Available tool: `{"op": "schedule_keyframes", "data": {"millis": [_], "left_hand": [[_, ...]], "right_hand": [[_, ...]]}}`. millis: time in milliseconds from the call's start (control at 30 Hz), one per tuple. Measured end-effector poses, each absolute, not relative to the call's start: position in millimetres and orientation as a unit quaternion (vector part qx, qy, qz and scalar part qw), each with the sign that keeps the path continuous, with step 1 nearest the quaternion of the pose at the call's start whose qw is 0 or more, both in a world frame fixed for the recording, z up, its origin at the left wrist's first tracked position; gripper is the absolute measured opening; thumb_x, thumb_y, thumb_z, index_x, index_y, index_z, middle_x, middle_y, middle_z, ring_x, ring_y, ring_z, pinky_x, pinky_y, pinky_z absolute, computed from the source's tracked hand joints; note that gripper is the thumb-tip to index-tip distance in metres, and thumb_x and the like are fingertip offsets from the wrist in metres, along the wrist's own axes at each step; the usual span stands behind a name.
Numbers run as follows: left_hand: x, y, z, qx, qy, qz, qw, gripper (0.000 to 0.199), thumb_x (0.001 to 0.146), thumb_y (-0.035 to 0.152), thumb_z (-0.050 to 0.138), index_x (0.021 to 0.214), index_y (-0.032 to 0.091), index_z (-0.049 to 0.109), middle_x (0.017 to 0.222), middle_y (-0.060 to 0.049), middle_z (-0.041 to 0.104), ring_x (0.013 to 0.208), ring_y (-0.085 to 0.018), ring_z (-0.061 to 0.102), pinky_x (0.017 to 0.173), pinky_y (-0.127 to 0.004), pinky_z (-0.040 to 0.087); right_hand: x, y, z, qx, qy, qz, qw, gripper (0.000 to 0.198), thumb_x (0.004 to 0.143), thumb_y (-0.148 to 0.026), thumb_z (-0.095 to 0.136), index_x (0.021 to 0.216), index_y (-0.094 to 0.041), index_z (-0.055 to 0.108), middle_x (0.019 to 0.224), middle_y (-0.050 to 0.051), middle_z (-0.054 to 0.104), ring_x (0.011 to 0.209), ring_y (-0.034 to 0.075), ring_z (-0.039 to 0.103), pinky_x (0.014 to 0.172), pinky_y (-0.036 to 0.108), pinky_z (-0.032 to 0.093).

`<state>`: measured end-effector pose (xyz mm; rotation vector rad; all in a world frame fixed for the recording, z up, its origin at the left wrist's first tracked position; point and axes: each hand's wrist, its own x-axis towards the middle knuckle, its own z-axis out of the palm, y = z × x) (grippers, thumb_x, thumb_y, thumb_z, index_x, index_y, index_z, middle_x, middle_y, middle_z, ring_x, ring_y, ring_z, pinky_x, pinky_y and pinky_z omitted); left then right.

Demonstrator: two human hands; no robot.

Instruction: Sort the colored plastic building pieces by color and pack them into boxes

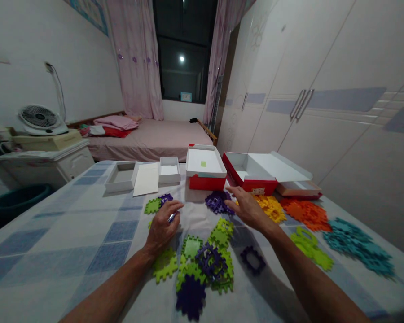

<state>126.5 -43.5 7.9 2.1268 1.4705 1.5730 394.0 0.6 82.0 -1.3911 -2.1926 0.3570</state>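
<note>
Beyond the mixed pile [210, 262] of toothed pieces, the right hand [246, 207] was open, fingertips at the purple heap [217, 202]. The left hand [162, 223] was curled beyond the pile's left side; whether it gripped anything could not be told.

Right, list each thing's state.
Left hand: curled, grip unclear
Right hand: open
Purple plastic gear pieces: partly piled
Lime-green plastic gear pieces: partly overlapping
Yellow plastic pieces: piled
Orange plastic pieces: piled
Teal plastic pieces: piled
Red cardboard box at right: open
Middle red cardboard box: closure unclear
Small white cardboard boxes: open
White panelled wardrobe: shut
Pink fabric curtains: parted
White plastic fan: spinning unclear
</note>
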Motion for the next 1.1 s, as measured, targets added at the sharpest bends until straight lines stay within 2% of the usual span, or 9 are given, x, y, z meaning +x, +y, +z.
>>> {"op": "schedule_keyframes", "data": {"millis": [67, 167, 300, 467, 667, 867, 933, 1000, 1100], "left_hand": [[125, -42, 6, 0.704, 0.481, 0.520, 0.048, 0.021, 0.085, 0.017, 0.047, 0.097, 0.021, 0.065, 0.103, -0.006, 0.065, 0.100, -0.018, 0.061, 0.091, -0.035, 0.049], [124, -42, 5, 0.708, 0.478, 0.519, 0.041, 0.021, 0.086, 0.016, 0.047, 0.097, 0.019, 0.065, 0.103, -0.007, 0.064, 0.100, -0.017, 0.061, 0.091, -0.033, 0.048], [121, -41, 6, 0.703, 0.481, 0.523, 0.033, 0.019, 0.086, 0.017, 0.048, 0.093, 0.019, 0.066, 0.102, -0.007, 0.064, 0.099, -0.018, 0.060, 0.090, -0.033, 0.047], [113, -39, 5, 0.692, 0.498, 0.522, 0.033, 0.019, 0.086, 0.020, 0.049, 0.094, 0.020, 0.066, 0.105, -0.006, 0.063, 0.102, -0.019, 0.059, 0.093, -0.036, 0.046], [107, -33, 4, 0.680, 0.508, 0.527, 0.035, 0.019, 0.084, 0.024, 0.050, 0.091, 0.019, 0.067, 0.104, -0.006, 0.063, 0.102, -0.021, 0.059, 0.095, -0.040, 0.045], [107, -31, 0, 0.688, 0.504, 0.521, 0.036, 0.019, 0.083, 0.023, 0.050, 0.088, 0.019, 0.068, 0.102, -0.006, 0.063, 0.099, -0.021, 0.060, 0.091, -0.039, 0.048], [107, -30, -1, 0.689, 0.504, 0.519, 0.035, 0.019, 0.084, 0.023, 0.050, 0.087, 0.019, 0.068, 0.101, -0.006, 0.063, 0.098, -0.021, 0.061, 0.090, -0.039, 0.048], [107, -30, -1, 0.694, 0.501, 0.516, 0.035, 0.019, 0.084, 0.022, 0.050, 0.087, 0.019, 0.068, 0.101, -0.006, 0.064, 0.098, -0.020, 0.061, 0.089, -0.038, 0.049], [112, -36, 3, 0.715, 0.477, 0.509, 0.054, 0.016, 0.084, 0.021, 0.052, 0.088, 0.019, 0.067, 0.100, -0.006, 0.064, 0.097, -0.020, 0.061, 0.088, -0.037, 0.049]], "right_hand": [[414, -35, 83, -0.529, -0.807, 0.152, 0.216, 0.035, 0.086, -0.036, 0.050, 0.118, -0.025, 0.059, 0.119, 0.012, 0.059, 0.109, 0.027, 0.056, 0.095, 0.040, 0.043], [437, -89, 72, -0.602, -0.766, 0.167, 0.154, 0.041, 0.081, -0.042, 0.056, 0.119, -0.027, 0.058, 0.119, 0.010, 0.059, 0.106, 0.026, 0.058, 0.090, 0.038, 0.047], [445, -129, 41, -0.653, -0.734, 0.154, 0.107, 0.046, 0.073, -0.036, 0.062, 0.118, -0.027, 0.059, 0.114, 0.010, 0.060, 0.105, 0.025, 0.058, 0.088, 0.035, 0.048], [443, -129, 21, -0.685, -0.704, 0.105, 0.154, 0.042, 0.076, -0.031, 0.056, 0.117, -0.025, 0.058, 0.108, 0.010, 0.060, 0.102, 0.025, 0.059, 0.088, 0.036, 0.048], [436, -91, 44, -0.641, -0.729, 0.079, 0.224, 0.038, 0.082, -0.034, 0.055, 0.116, -0.018, 0.057, 0.107, 0.011, 0.058, 0.103, 0.026, 0.058, 0.091, 0.042, 0.047], [405, -27, 53, -0.557, -0.771, 0.081, 0.297, 0.057, 0.083, -0.033, 0.058, 0.134, -0.011, 0.043, 0.127, 0.017, 0.051, 0.120, 0.027, 0.048, 0.102, 0.044, 0.040], [402, -21, 52, -0.509, -0.809, 0.098, 0.277, 0.051, 0.084, -0.028, 0.056, 0.132, -0.013, 0.046, 0.128, 0.016, 0.051, 0.121, 0.025, 0.047, 0.104, 0.042, 0.038], [401, -24, 50, -0.454, -0.852, 0.142, 0.221, 0.045, 0.082, -0.021, 0.055, 0.127, -0.015, 0.052, 0.126, 0.012, 0.055, 0.119, 0.022, 0.049, 0.104, 0.039, 0.038], [400, -30, 48, -0.399, -0.888, 0.188, 0.131, 0.052, 0.076, -0.015, 0.060, 0.128, -0.020, 0.054, 0.131, 0.009, 0.053, 0.123, 0.022, 0.046, 0.106, 0.039, 0.035]]}}
